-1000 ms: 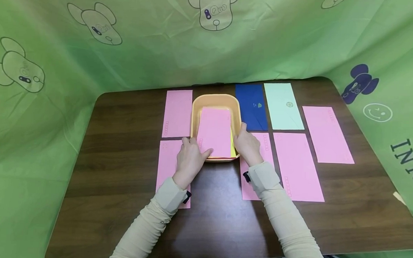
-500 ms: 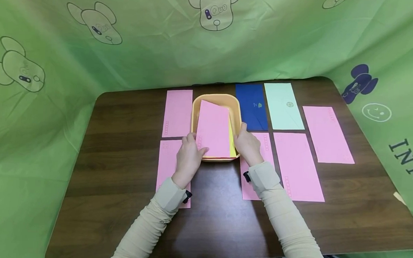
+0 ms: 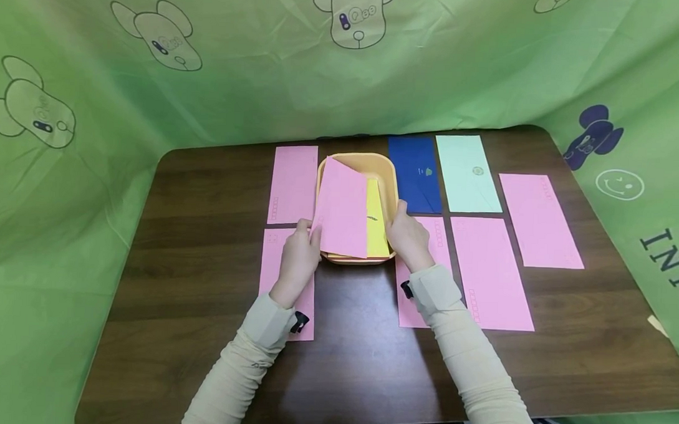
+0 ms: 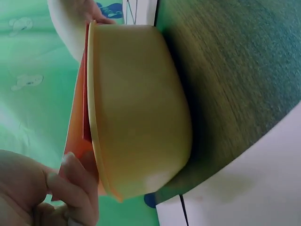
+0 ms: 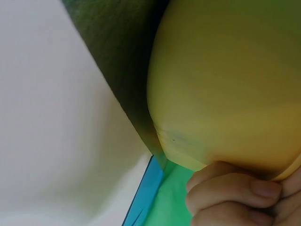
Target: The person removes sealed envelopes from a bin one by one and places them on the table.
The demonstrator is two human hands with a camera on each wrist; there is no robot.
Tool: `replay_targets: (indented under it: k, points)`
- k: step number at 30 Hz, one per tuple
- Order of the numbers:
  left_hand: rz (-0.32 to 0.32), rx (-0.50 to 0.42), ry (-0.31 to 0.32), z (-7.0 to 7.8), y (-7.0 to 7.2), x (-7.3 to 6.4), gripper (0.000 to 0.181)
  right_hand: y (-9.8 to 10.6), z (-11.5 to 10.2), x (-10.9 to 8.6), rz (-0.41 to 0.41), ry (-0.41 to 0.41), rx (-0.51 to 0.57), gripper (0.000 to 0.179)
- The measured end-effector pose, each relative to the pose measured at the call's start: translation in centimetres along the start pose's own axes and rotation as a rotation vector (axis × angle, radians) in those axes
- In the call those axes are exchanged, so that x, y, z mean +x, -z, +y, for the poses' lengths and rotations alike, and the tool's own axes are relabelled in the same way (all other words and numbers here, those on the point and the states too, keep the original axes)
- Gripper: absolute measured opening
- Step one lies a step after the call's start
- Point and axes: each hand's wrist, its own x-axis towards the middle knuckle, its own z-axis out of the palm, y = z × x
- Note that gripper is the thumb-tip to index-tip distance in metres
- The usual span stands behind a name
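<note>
A yellow plastic basket [image 3: 388, 173] stands near the table's far side, filled with stacked envelopes. My left hand [image 3: 298, 260] pinches the left edge of a pink envelope [image 3: 342, 212], which lies tilted over the basket's left rim. Beneath it shows a yellow envelope [image 3: 378, 223] with a small dark mark. In the left wrist view, a red envelope edge [image 4: 86, 99] sticks up along the basket rim. My right hand [image 3: 410, 240] grips the basket's right rim; the right wrist view has its curled fingers [image 5: 235, 190] against the basket's outer wall.
Pink envelopes [image 3: 293, 185] lie flat left of the basket, one partly under my left arm. To the right lie a dark blue envelope [image 3: 414, 174], a mint one [image 3: 468, 173] and several pink ones [image 3: 491, 273]. A green printed curtain [image 3: 253, 97] surrounds the wooden table [image 3: 204, 232].
My left hand has shifted slightly left, drawing the top pink envelope left and tilting it. More of the yellow envelope underneath is exposed. The right hand has stayed at the basket.
</note>
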Motion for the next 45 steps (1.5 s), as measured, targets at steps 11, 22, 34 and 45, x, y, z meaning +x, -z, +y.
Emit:
replay_targets:
  k: [11,22,34,45]
  points:
    - [0.07,-0.052,0.041,-1.5,2.6,1.1,0.029,0.1,0.0,-0.1,0.014,0.016,-0.001,0.055]
    - [0.185,-0.099,0.172,-6.3,6.3,3.9,0.041,0.0,0.0,0.1,0.003,0.007,0.0,0.055]
    - [0.29,-0.222,0.294,-11.1,8.7,6.1,0.043,0.0,0.2,0.1,0.0,-0.002,-0.001,0.056]
    - [0.263,-0.234,0.365,-13.2,8.9,7.0,0.05,-0.1,0.3,0.1,0.001,0.001,0.001,0.055]
